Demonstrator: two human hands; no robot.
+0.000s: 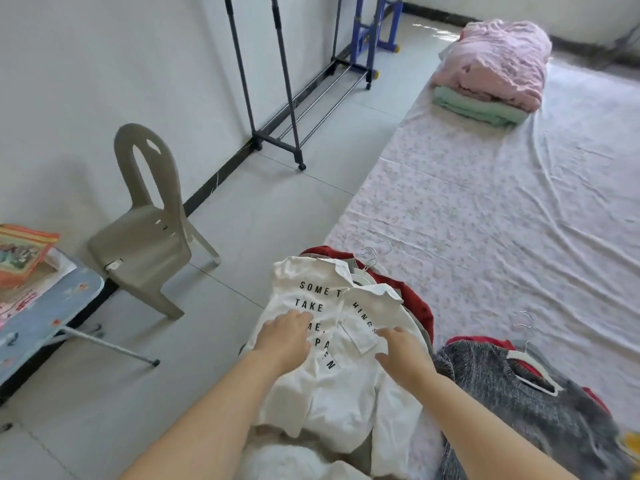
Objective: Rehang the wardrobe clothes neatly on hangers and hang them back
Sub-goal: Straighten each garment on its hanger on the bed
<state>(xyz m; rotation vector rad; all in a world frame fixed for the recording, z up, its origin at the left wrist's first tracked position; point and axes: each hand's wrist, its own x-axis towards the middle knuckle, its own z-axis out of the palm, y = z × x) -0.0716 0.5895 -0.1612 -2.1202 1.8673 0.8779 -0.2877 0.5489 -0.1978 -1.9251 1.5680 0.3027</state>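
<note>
White collared shirt with black block lettering (332,375) lies front-up on a clothes pile at the near corner of the floral-sheeted bed (485,220). Wire hanger hooks (374,254) stick out just past its collar. Left hand (287,337) rests flat on the lettered panel. Right hand (403,353) has loose, spread fingers touching near the chest pocket. Neither hand grasps anything. Dark metal garment rack (277,81) is by the wall, well apart.

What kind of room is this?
Probably a plain home bedroom used for laundry: a low bed with a floral sheet, a wheeled garment rack standing against the wall, and an ironing board at the left.
</note>
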